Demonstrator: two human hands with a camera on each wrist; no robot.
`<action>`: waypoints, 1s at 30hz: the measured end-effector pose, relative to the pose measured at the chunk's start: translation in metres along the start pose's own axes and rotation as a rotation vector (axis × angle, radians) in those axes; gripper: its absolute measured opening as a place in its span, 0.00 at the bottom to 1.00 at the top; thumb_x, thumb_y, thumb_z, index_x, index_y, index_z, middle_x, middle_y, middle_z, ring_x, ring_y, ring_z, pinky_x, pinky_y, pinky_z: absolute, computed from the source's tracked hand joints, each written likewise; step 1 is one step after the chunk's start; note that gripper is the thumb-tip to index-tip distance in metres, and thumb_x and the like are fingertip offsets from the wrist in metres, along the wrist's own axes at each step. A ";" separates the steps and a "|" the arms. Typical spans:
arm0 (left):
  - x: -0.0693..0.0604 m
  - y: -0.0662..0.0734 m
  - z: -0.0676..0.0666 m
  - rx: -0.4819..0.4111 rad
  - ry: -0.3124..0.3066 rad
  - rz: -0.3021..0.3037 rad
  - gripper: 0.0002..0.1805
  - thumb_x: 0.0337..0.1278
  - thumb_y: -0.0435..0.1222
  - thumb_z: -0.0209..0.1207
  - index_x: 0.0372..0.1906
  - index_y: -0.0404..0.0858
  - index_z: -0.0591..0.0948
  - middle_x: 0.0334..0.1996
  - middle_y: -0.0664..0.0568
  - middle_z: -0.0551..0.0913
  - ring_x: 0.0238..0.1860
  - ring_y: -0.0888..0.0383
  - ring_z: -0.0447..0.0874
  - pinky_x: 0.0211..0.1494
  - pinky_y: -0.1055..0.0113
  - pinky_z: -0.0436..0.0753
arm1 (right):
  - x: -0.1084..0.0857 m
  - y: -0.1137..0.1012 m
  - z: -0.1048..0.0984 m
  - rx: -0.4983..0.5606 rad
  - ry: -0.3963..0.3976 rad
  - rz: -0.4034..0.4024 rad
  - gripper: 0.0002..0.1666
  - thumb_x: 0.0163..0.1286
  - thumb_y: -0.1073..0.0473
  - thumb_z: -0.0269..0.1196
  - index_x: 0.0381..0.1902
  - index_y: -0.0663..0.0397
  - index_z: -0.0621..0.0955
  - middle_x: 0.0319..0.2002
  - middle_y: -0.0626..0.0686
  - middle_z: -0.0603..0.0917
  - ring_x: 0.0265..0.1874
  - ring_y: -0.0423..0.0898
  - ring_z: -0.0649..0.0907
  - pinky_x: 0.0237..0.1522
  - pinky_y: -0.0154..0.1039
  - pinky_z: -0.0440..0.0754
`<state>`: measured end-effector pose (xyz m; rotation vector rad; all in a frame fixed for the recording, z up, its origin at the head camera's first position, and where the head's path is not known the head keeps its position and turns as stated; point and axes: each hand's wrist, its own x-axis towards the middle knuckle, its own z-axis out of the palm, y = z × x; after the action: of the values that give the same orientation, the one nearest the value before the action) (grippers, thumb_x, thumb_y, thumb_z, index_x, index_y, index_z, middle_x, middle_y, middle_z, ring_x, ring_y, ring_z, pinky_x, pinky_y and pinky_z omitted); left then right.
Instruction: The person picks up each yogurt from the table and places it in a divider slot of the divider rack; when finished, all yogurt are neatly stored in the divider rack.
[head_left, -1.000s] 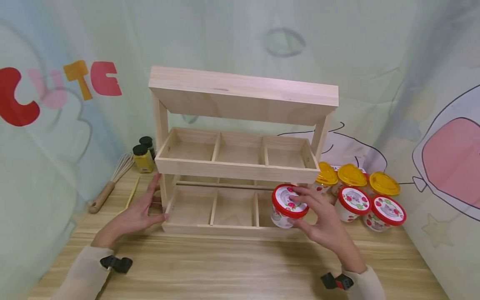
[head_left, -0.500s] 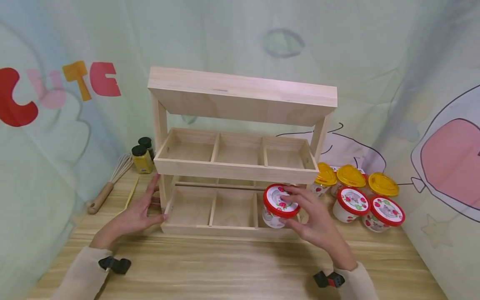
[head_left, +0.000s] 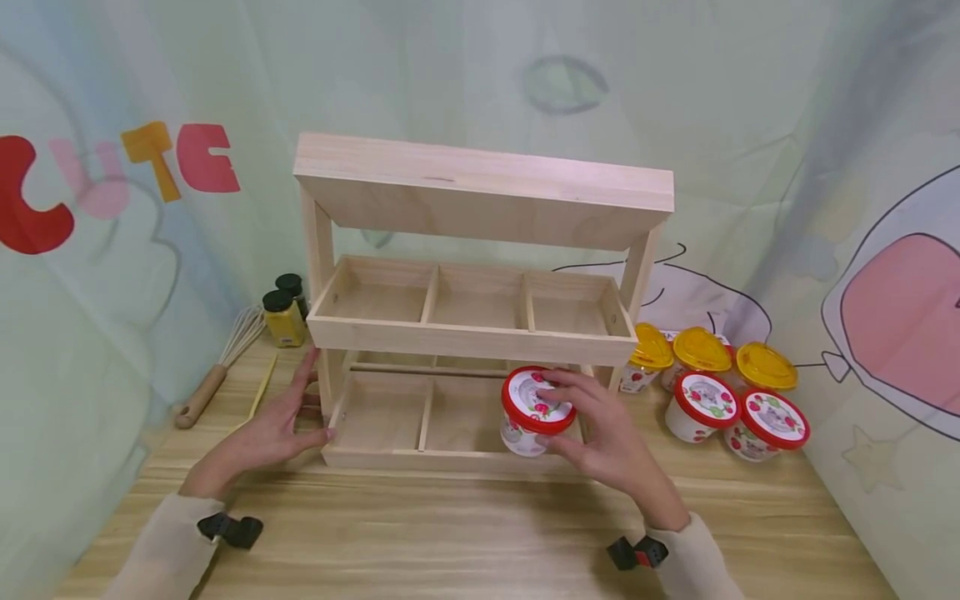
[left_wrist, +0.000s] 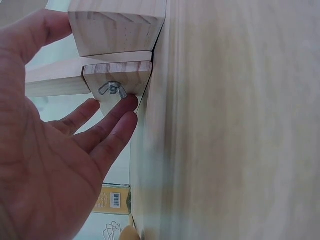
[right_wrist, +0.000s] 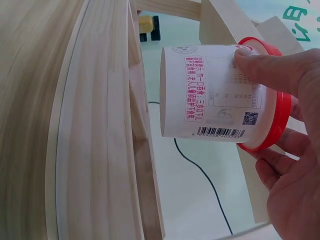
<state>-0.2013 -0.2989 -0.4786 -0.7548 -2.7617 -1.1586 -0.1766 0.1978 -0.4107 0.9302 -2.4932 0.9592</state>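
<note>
A wooden rack [head_left: 483, 171] stands on the worktop [head_left: 375, 533], with a slanted board on top and two trays, an upper tray [head_left: 472, 339] and a lower tray [head_left: 450, 462], divided into compartments. At the front of the rack, on its right half, the right hand [head_left: 603, 437] has its thumb and fingers clamped around the red rim of a white tub [head_left: 523, 435] printed with red fruit. The tub is roughly upright above the lower tray, hiding the divider between the middle and right compartments; the right wrist view shows its base apart from the tray and a barcode on its side. At the rack's left end, the left hand [head_left: 266, 429] has its fingers apart and grips nothing: the thumb touches the front corner of the lower tray, while the fingertips reach along the side close to a metal wing nut [left_wrist: 113, 89]. Right of the rack stand two more red-lidded tubs [head_left: 703, 408], side by side, with three yellow-lidded tubs [head_left: 701, 350] behind them. Left of the rack are a yellow jar [head_left: 285, 323] with a black lid, a second black-lidded jar [head_left: 291, 286] behind it, a whisk [head_left: 201, 398] with a wooden handle, and a thin yellow stick [head_left: 264, 385]. A printed cloth [head_left: 450, 67] hangs behind the rack.
</note>
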 end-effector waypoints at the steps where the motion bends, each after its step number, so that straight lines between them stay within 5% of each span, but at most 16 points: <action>1: 0.000 0.000 0.000 0.002 -0.001 -0.005 0.74 0.61 0.36 0.74 0.86 0.50 0.23 0.73 0.21 0.64 0.56 0.33 0.89 0.54 0.54 0.90 | 0.001 0.000 0.002 0.009 -0.003 -0.005 0.34 0.56 0.60 0.82 0.62 0.40 0.85 0.73 0.48 0.80 0.71 0.51 0.79 0.66 0.53 0.87; 30: 0.001 -0.001 0.002 -0.019 0.006 0.018 0.74 0.61 0.34 0.74 0.86 0.50 0.23 0.74 0.21 0.63 0.57 0.32 0.88 0.54 0.57 0.91 | 0.035 -0.018 0.051 0.106 -0.020 -0.126 0.32 0.57 0.59 0.82 0.61 0.45 0.86 0.72 0.52 0.81 0.71 0.52 0.80 0.64 0.49 0.88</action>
<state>-0.2022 -0.2981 -0.4804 -0.7753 -2.7373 -1.1842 -0.1936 0.1364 -0.4219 1.1207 -2.3865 1.0537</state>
